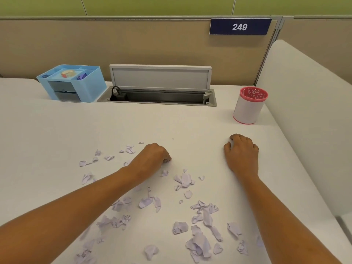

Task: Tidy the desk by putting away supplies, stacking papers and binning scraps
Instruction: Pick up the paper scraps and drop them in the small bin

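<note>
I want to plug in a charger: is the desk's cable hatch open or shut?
Open. The hatch lid stands upright behind the trough, and a black plug shows inside at its left end.

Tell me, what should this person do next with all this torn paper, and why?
Probably lift the small scrap that the left hand is pinching and drop it into the pink-rimmed bin at the far right. Many paper scraps lie across the desk, and the bin stands open-topped. Whether the curled right hand holds anything, I cannot tell.
</note>
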Demonstrator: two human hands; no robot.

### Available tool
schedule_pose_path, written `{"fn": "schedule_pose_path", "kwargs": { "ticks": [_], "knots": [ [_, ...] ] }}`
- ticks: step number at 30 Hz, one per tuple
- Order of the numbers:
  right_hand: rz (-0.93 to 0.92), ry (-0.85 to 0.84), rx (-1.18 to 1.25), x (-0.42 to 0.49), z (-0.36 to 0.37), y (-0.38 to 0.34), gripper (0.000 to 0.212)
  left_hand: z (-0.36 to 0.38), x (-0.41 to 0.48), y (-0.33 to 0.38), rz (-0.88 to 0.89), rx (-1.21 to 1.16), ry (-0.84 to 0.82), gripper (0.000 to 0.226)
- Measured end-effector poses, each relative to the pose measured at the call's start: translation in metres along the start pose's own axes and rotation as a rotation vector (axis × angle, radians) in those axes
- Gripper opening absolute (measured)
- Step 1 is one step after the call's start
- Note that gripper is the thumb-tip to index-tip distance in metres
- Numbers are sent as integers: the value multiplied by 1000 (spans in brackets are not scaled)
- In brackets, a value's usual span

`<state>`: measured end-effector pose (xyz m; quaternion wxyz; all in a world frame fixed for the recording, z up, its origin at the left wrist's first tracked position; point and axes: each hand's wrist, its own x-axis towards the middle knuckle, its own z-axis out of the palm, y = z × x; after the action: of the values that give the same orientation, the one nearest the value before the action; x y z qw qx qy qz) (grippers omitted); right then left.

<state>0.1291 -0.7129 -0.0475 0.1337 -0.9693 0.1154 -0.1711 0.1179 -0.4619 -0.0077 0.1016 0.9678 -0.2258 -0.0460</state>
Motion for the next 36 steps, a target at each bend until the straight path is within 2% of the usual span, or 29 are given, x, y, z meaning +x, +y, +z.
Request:
{"fn": "schedule_pose_path", "kwargs": {
  "ticks": [4,12,17,21,24,29,36],
  "knots": [
    [1,-15,-10,0,0,1,28,-9,9,9,-14,-20,54,26],
    [2,-32,-20,0,-1,1,30,-59,97,73,22,-305,238,19],
    [2,65,20,-1,6,1,18,-78,172,129,151,-364,312,18],
    [-2,106,8,0,8,2,12,-85,226,156,111,-349,353,19],
    [-12,145,-12,1,9,1,15,-83,253,166,62,-362,345,17],
    [-16,100,3,3,11,1,37,-75,272,173,103,-314,259,23],
    [-5,120,-4,2,9,1,34,-86,249,159,129,-377,274,26]
  ]
}}
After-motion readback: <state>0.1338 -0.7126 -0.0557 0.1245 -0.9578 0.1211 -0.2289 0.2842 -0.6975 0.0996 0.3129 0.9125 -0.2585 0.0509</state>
